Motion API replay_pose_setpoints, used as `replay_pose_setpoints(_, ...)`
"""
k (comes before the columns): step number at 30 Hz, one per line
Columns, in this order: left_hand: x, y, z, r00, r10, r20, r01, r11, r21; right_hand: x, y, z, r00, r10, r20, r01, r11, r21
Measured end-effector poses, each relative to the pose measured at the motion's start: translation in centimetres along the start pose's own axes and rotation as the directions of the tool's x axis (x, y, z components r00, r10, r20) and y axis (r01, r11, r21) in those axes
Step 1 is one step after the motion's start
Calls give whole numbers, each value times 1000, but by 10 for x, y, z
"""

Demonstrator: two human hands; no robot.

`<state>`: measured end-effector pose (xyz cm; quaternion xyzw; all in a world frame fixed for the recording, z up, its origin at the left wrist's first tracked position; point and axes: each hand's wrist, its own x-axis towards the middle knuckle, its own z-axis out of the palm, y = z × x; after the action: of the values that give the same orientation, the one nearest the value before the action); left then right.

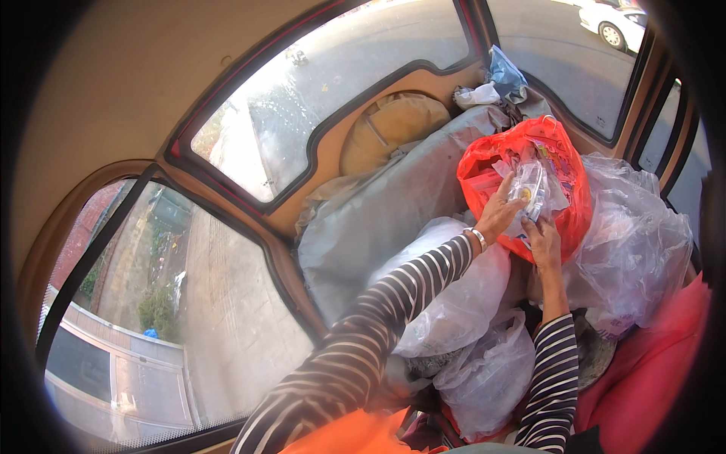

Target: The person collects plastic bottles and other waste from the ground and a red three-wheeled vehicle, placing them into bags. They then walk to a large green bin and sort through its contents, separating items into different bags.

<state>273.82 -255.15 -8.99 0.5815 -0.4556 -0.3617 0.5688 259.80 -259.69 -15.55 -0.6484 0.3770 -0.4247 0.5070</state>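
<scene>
Both my hands reach into the mouth of a red plastic bag [575, 227]. My left hand [499, 210], with a silver bracelet [477, 238] at the wrist, has its fingers on a clear plastic package [532, 184] that bears a small yellow label. From below, my right hand [544, 244] grips the lower end of the same package. More crumpled clear plastic and a colourful printed wrapper [558, 164] show inside the bag. What lies deeper in the bag is hidden.
The red bag sits among translucent plastic bags [629, 238] on a grey-covered seat [368, 227] in a small vehicle cabin. A tan round bundle [397, 127] rests behind the seat. A blue cloth or bag [506, 74] lies in the far corner. Windows surround the seat.
</scene>
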Motion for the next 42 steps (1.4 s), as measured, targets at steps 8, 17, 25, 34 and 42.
replay_pose_setpoints(8, 3, -16, 12, 982, 76, -173, -66, 996, 64, -10, -2, -12, 938, -250, -241, 186, 948, -260)
replay_pose_setpoints(17, 18, -1, -91, 926, 45, -374, -145, 959, -244, -22, -45, -24, 775, -354, -524, 279, 935, -219)
replay_pose_setpoints(25, -6, 19, -76, 950, 59, -307, -155, 942, -299, -5, -62, -33, 882, -381, -276, 330, 920, -212)
replay_pose_setpoints(34, -120, 15, 41, 887, 325, 328, -429, 844, 322, -170, -40, 1, 969, -51, -244, 126, 944, 305)
replay_pose_setpoints(42, -211, -28, 65, 827, -281, 487, 179, 953, 246, -284, -14, -9, 897, 104, -430, -51, 990, 134)
